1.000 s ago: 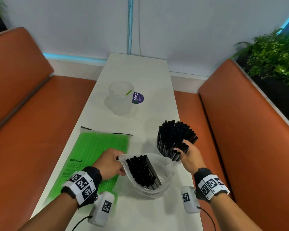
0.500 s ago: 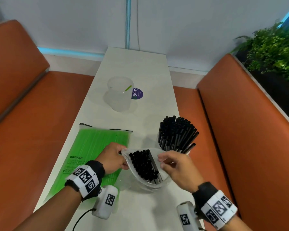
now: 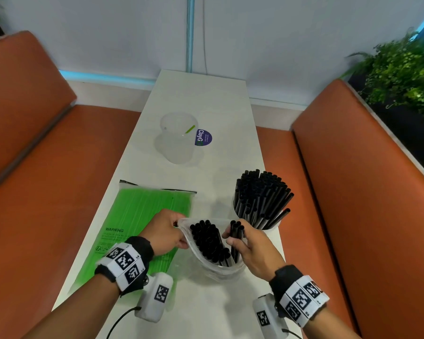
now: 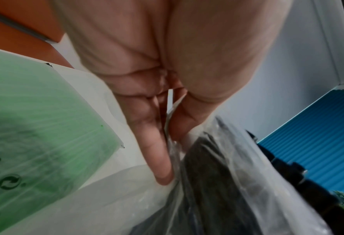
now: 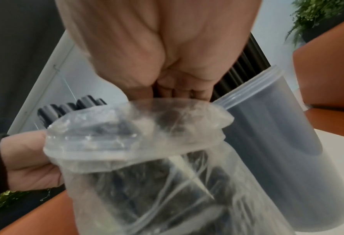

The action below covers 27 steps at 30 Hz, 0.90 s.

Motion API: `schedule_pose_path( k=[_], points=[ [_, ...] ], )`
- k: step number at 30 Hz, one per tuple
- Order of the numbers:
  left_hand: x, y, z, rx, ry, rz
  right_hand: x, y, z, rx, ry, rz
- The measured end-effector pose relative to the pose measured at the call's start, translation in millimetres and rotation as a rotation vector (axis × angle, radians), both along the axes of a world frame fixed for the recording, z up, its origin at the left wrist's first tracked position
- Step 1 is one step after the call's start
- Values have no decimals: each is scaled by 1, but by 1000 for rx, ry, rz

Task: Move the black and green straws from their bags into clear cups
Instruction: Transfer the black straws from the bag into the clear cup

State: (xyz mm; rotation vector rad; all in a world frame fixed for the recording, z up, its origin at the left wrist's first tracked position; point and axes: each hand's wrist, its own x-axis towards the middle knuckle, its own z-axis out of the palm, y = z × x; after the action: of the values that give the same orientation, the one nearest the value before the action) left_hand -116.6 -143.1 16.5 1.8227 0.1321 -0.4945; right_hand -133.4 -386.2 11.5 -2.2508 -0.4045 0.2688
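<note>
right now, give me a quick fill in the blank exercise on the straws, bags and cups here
1. The right hand grips a few ____ straws at the clear bag.
2. The left hand pinches the bag's ____.
3. The green straws lie sealed in their ____.
4. The far cup holds one ____ straw.

Missing words: black; rim; bag; green

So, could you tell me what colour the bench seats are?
Orange bench seats, clearest in the head view.
</note>
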Motion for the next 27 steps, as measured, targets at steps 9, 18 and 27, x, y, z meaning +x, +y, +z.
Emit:
schedule_pose_path(
  k=[9,18,27],
  points=[
    [2,0,0,18,-2,-19,4,-29,85,287,-116,-125],
    [4,1,-1,7,0,-33,26,-89,162,411,-131,-175],
    [3,-3,3,51,-14,-5,53,-63,102,290,-273,-328]
  ],
)
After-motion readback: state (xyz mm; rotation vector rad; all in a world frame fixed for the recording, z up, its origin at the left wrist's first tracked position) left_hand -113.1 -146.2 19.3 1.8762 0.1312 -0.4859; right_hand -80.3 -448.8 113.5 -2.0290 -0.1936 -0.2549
